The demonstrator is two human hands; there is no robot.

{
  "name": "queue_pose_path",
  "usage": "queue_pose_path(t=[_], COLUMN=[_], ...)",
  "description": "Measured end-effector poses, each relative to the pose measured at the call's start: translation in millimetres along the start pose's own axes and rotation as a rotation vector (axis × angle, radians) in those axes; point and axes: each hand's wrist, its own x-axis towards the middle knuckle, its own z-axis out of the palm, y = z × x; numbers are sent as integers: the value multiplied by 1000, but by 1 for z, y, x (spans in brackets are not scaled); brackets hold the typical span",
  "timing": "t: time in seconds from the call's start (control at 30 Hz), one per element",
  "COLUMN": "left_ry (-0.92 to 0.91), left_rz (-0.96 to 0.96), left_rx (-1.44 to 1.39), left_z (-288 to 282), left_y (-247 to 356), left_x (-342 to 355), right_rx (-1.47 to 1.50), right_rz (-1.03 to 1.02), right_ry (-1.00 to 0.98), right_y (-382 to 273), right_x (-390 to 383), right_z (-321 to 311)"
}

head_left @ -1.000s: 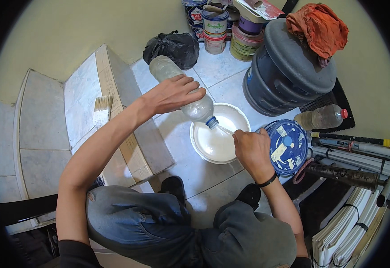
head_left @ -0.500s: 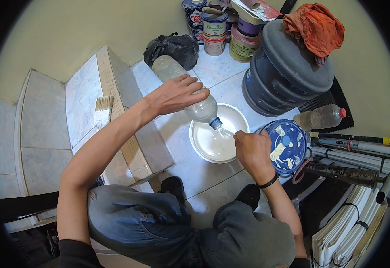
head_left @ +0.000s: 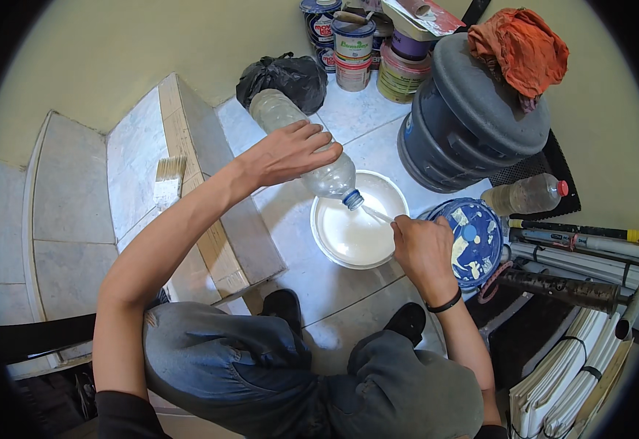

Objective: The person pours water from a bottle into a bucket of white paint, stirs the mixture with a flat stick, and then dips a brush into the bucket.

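Observation:
My left hand [head_left: 294,155] is wrapped over a large clear plastic bottle [head_left: 274,110]. The bottle is tilted, its blue-ringed mouth pointing down over a round white tub [head_left: 321,245]. White liquid [head_left: 349,233], looking like paint, lies in the tub. At the tub's right rim, my right hand [head_left: 426,252] is closed on a thin pale stick [head_left: 378,215] that reaches over the liquid towards the bottle's mouth. Fingers hide the stick's upper end. Close to the right hand stands a paint-smeared blue lid [head_left: 473,252] on a container.
Tiled steps rise on the left, with a paintbrush [head_left: 169,181] on one. A black bag [head_left: 290,82], paint cans [head_left: 353,45] and a grey barrel [head_left: 444,124] topped by an orange cloth [head_left: 521,55] stand behind. A red-capped bottle [head_left: 524,193] and poles [head_left: 579,240] are at right.
My right hand has shifted slightly to the right with the stick. The bottle stays tilted over the tub, its mouth moved slightly up and left.

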Motion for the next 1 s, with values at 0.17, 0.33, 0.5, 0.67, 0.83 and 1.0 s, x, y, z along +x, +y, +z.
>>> queue_pose_path(t=[0.17,0.33,0.5,0.67,0.83,1.0], left_ry=[99,102,43,36,59,91], left_rz=[57,62,91,20,-69,-306], left_rx=[80,84,98,1,-228,-467], left_z=[3,1,-2,1,4,-2], left_y=[-1,2,3,4,6,-3], left_x=[-1,1,2,5,6,6], right_rx=[-2,-10,2,-15,-9,17], right_rz=[-7,0,-1,-23,-8,46], right_ry=[15,9,18,-4,-28,-54], right_y=[1,2,2,2,1,-4], right_x=[1,2,3,2,0,-4], right_z=[2,3,2,0,-3,-17])
